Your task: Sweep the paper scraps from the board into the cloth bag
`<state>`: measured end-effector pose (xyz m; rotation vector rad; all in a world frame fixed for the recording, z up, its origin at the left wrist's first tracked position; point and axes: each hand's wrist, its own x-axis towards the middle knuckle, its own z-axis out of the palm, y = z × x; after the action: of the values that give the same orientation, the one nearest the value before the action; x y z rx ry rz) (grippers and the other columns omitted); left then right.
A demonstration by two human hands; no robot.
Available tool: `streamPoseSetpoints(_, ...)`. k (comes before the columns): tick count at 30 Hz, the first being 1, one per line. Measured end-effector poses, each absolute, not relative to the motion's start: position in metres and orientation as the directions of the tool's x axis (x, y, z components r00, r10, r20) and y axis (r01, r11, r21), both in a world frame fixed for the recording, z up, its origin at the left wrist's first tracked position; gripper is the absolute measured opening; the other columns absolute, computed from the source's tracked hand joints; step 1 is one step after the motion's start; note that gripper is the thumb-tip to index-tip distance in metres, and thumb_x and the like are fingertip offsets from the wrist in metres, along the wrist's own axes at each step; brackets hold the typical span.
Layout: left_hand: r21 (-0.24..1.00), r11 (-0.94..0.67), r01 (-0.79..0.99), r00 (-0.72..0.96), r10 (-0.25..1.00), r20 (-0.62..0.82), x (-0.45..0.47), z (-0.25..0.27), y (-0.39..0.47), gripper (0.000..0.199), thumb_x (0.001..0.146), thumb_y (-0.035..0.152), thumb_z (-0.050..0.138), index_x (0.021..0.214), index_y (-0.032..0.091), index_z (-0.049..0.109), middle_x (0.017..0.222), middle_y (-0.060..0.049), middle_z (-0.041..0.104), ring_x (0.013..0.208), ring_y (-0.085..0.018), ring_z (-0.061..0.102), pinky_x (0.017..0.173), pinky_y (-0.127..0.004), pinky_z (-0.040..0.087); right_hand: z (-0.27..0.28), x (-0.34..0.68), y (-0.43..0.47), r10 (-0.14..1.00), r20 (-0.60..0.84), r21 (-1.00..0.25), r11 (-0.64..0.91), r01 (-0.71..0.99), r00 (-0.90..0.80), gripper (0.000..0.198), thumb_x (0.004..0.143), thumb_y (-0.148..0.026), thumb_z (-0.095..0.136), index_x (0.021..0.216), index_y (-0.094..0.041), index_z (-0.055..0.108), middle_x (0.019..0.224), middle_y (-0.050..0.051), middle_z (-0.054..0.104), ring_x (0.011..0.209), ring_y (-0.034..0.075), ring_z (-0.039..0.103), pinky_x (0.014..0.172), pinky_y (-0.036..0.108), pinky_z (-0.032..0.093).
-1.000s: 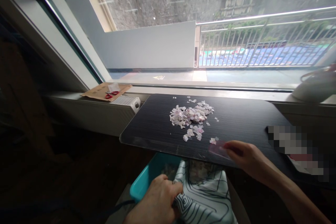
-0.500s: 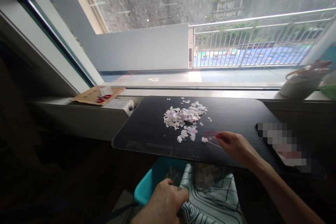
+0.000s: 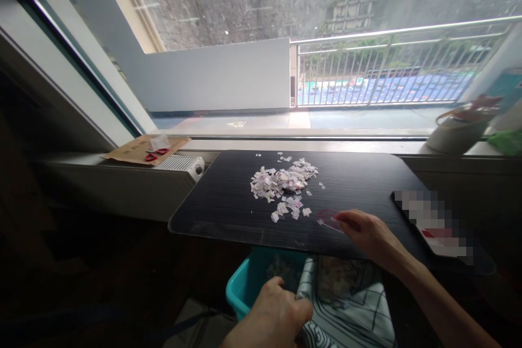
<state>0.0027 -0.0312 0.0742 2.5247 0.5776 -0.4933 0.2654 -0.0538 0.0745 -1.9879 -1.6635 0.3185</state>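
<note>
Left fingers [image 3: 302,311] clutch patterned cloth [image 3: 361,310] around scraps [image 3: 335,277] beside a teal bin [image 3: 240,284]; right fingers [image 3: 347,216] pinch pinkish plastic [image 3: 327,216].

On the sill [image 3: 346,145] at left, 1 brown envelope [image 3: 128,150], bearing 1 pair of red-handled scissors [image 3: 162,151] and 1 small whitish piece [image 3: 160,142]. Just beside, 1 white radiator [image 3: 178,163] with a slatted top and 1 round knob [image 3: 199,169]. Outdoors, 1 pale wall [image 3: 220,79], then 1 metal railing [image 3: 383,32] with blue ground [image 3: 346,91] beyond. Towards the right, 1 pale rounded container [image 3: 452,137] with a loop handle, near a blurred green thing [image 3: 508,142].
</note>
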Motion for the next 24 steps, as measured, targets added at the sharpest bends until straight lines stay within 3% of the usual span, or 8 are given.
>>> streamPoseSetpoints(6,0.36,-0.846,0.393,0.889,0.25,-0.383,0.025,0.074,-0.037,0.02,0.071,0.034,0.069,0.082,0.02,0.062,0.076,-0.005,0.071,0.07,-0.026,0.067,0.093,-0.039,0.041,0.068,0.271,-0.06,0.937,0.209,-0.555,-0.122,0.823,0.28,0.027,0.086,-0.033,0.05,0.093,-0.021,0.074,0.086,0.005,0.075,0.071,0.019,0.066,0.065,0.027,0.047)
streamPoseSetpoints(12,0.331,-0.868,0.371,0.885,0.222,-0.41,0.034,0.081,-0.039,0.022,0.073,0.036,0.07,0.087,0.019,0.064,0.079,-0.007,0.072,0.073,-0.026,0.068,0.092,-0.039,0.041,0.063,0.259,-0.071,0.985,0.12,-0.649,-0.014,0.761,0.121,0.026,0.088,-0.029,0.049,0.093,-0.022,0.073,0.089,0.003,0.074,0.076,0.017,0.066,0.07,0.025,0.048)
streamPoseSetpoints(18,0.326,-0.87,0.369,0.886,0.223,-0.406,0.032,0.083,-0.038,0.022,0.075,0.034,0.067,0.089,0.018,0.065,0.079,-0.008,0.072,0.074,-0.026,0.068,0.093,-0.039,0.041,0.064,0.256,-0.07,0.976,0.137,-0.652,-0.04,0.757,0.169,0.026,0.088,-0.029,0.049,0.093,-0.02,0.073,0.089,0.005,0.074,0.075,0.017,0.066,0.071,0.025,0.048)
streamPoseSetpoints(24,0.356,-0.861,0.362,0.893,0.211,-0.398,0.03,0.08,-0.035,0.027,0.074,0.037,0.067,0.092,0.017,0.067,0.079,-0.008,0.072,0.075,-0.026,0.068,0.094,-0.038,0.04,0.076,0.233,-0.074,0.999,0.038,-0.708,0.035,0.706,-0.012,0.023,0.086,-0.025,0.05,0.085,-0.021,0.073,0.078,0.001,0.072,0.068,0.014,0.063,0.063,0.022,0.045)
